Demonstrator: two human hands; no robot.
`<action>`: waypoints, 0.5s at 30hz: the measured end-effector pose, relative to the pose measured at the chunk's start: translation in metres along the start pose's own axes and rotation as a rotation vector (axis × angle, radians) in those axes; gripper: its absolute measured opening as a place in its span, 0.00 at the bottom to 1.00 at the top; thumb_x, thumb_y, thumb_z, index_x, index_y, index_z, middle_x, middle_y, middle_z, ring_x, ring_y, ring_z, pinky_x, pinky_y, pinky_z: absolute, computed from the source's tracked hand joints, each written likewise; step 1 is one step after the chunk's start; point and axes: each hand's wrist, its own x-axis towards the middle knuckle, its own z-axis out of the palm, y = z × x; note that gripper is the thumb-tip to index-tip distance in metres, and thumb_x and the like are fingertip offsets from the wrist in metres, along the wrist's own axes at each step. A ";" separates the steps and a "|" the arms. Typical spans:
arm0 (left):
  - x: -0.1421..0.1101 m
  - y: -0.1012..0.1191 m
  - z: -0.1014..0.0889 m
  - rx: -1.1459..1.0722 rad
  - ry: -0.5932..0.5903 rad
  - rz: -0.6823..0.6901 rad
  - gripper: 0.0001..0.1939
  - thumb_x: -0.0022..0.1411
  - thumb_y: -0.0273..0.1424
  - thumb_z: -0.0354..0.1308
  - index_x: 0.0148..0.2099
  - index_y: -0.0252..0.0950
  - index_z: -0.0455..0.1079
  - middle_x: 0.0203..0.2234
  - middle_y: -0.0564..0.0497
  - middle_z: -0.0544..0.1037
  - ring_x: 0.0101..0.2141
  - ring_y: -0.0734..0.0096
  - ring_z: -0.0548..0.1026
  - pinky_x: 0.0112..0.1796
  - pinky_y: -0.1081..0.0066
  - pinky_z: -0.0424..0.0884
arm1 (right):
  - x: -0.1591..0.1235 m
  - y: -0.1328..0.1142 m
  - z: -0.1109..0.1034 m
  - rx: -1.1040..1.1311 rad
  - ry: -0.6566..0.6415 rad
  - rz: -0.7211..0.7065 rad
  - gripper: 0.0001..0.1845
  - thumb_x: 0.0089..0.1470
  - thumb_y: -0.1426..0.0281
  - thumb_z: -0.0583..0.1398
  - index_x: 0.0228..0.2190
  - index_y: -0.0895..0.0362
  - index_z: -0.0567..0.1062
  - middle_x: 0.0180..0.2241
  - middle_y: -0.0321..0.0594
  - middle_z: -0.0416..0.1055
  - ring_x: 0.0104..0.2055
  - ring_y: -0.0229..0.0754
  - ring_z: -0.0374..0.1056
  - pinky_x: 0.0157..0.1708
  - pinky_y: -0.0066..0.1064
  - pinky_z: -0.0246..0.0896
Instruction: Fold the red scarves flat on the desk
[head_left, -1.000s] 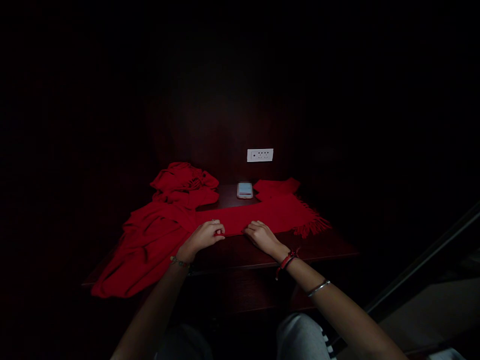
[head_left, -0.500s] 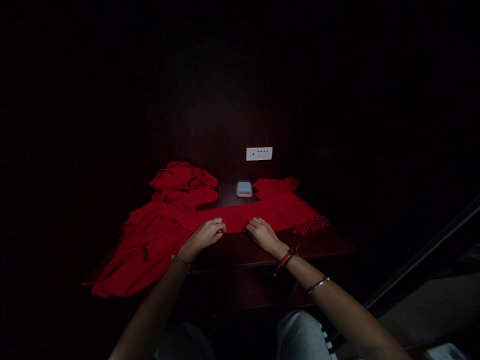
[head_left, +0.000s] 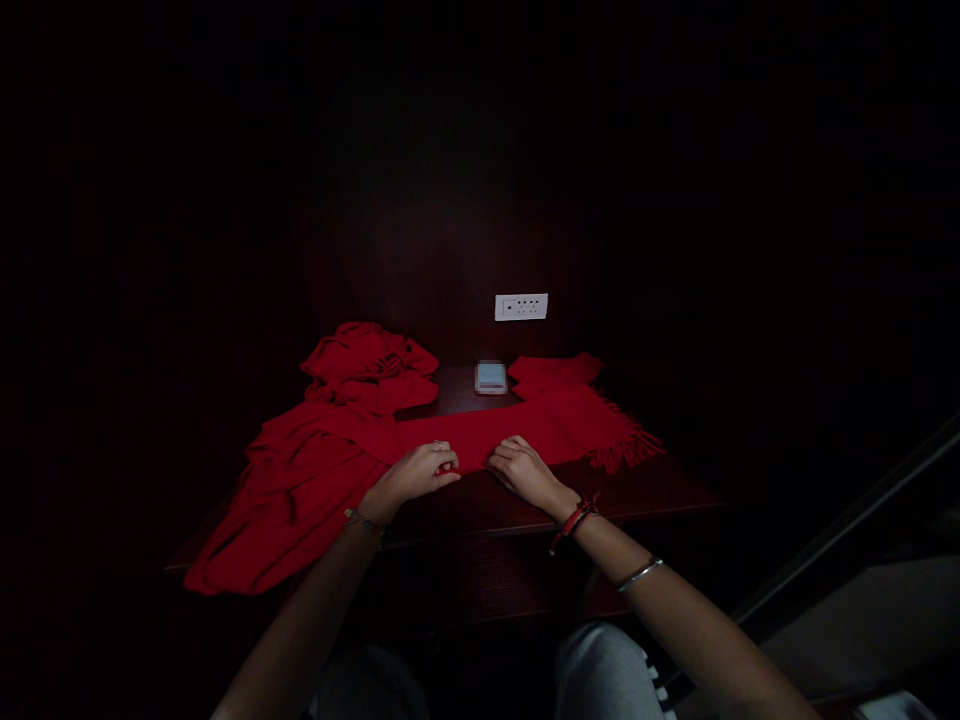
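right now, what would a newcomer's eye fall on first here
Red cloth first, heaped at the table's left and flat toward a fringe at right. Then the left hand and right hand at its near edge. Beyond, the white socket stands out on the dark wall.

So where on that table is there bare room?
Bare table lies between the scarf and the front edge; a smaller patch separates the heaped cloth from the lit screen. Cloth crowds the left; the left hand and right hand crowd the scarf's near edge.

Near middle, dark tabletop lies open; heaped red cloth blocks the left, and a small pale device the far middle.
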 end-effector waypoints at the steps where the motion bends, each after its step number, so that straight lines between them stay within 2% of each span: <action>1: 0.000 0.001 0.000 0.015 -0.010 0.009 0.07 0.58 0.30 0.49 0.34 0.36 0.67 0.29 0.52 0.67 0.32 0.73 0.65 0.34 0.75 0.60 | 0.000 0.000 0.000 -0.008 -0.001 -0.006 0.13 0.57 0.70 0.49 0.27 0.58 0.70 0.27 0.40 0.67 0.31 0.38 0.57 0.36 0.30 0.45; 10: 0.002 0.008 -0.004 0.179 -0.057 0.002 0.09 0.59 0.27 0.46 0.40 0.37 0.66 0.34 0.50 0.69 0.36 0.70 0.67 0.38 0.73 0.61 | 0.000 0.000 0.000 -0.039 -0.002 0.004 0.12 0.57 0.71 0.49 0.27 0.58 0.69 0.27 0.40 0.67 0.31 0.39 0.56 0.36 0.31 0.45; 15: 0.003 0.011 -0.007 0.295 -0.028 -0.041 0.08 0.58 0.25 0.47 0.38 0.35 0.66 0.33 0.48 0.68 0.36 0.68 0.67 0.38 0.71 0.61 | 0.002 -0.001 0.000 -0.032 0.005 0.079 0.09 0.56 0.71 0.50 0.31 0.58 0.69 0.30 0.41 0.67 0.34 0.40 0.58 0.36 0.31 0.46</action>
